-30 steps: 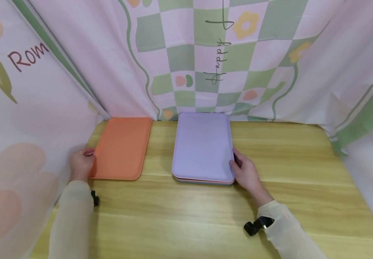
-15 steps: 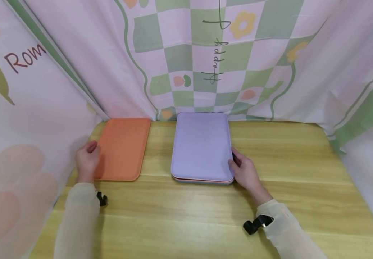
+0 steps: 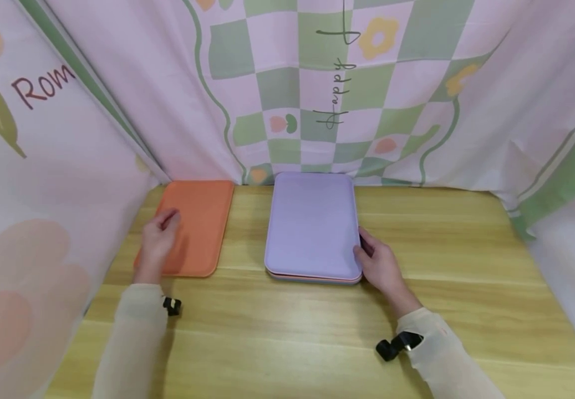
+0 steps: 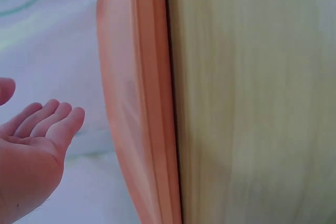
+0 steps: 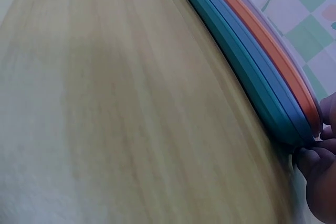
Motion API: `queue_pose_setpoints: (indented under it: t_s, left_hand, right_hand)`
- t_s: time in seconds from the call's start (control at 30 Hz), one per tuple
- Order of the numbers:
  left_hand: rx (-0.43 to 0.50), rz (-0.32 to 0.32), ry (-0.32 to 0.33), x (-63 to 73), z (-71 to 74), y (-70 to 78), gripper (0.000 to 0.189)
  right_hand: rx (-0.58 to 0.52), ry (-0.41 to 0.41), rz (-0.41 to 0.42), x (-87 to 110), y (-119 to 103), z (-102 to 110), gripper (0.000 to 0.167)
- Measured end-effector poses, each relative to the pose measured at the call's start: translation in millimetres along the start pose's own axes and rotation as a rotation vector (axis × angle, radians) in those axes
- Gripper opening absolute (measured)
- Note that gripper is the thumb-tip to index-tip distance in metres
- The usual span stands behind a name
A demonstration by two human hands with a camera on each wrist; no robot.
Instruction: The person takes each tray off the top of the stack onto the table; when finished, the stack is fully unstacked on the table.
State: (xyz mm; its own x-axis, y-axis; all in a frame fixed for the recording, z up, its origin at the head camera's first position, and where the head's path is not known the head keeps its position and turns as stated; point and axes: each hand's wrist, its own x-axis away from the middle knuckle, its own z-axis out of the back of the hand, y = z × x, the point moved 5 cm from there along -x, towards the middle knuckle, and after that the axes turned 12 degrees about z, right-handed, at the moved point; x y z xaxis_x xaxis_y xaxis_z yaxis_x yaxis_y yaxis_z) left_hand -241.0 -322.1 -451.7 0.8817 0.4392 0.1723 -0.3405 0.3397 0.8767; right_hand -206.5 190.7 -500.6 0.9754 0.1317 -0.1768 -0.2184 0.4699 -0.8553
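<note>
A stack of flat, rectangular trays with rounded corners [image 5: 257, 61] is gripped along its right side by a person's right hand [image 3: 381, 269], the thumb laid at the upper rim and the fingers set lower against the edge. The stack is topped by a smooth lilac tray [image 3: 312, 224]; beneath it, in the right wrist view, an orange layer [image 5: 273, 59], a blue layer and, lowest, a teal layer [image 5: 240, 61] are shown. A thin dark gap is seen under the lilac tray at the stack's near edge. To the left of the stack, well apart from it, a single flat orange tray with rounded corners [image 3: 199, 227] is laid on a pale, wood-grained table [image 3: 287, 343]. Over that tray's left part, to the left of the stack, the left hand [image 3: 157, 238] is held with nothing grasped, its fingers loosely bent; it is shown apart from the tray's surface in the left wrist view. Both arms are covered by cream sleeves [image 3: 132, 338], each with a small black device [image 3: 391, 348] worn at the wrist. The table behind the stack is bordered by a pale curtain [image 3: 317, 88] printed with green checks, flowers and lettering.
</note>
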Motion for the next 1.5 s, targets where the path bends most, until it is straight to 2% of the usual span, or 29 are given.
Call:
queue_pose_setpoints:
  t_s: [0.33, 0.6, 0.8, 1.3, 1.5]
  left_hand:
    - [0.031, -0.047, -0.138, 20.1, -34.3, 20.9, 0.045]
    - [0.082, -0.095, -0.250, 38.3, -60.7, 32.9, 0.044]
    - [0.046, -0.112, -0.310, 52.7, -84.3, 37.4, 0.045]
    - [-0.006, -0.133, -0.523, 79.7, -140.3, 38.4, 0.047]
    - [-0.007, -0.149, -0.547, 83.0, -157.9, 39.2, 0.049]
  right_hand:
    - [-0.027, 0.054, 0.000, 0.5, 2, 1, 0.052]
    - [-0.013, 0.037, -0.010, -0.7, 0, 2, 0.052]
    - [-0.011, 0.039, -0.014, -0.2, 3, 3, 0.052]
    - [0.005, 0.017, -0.006, -0.9, 3, 4, 0.052]
    - [-0.006, 0.016, -0.016, 0.0, 2, 5, 0.052]
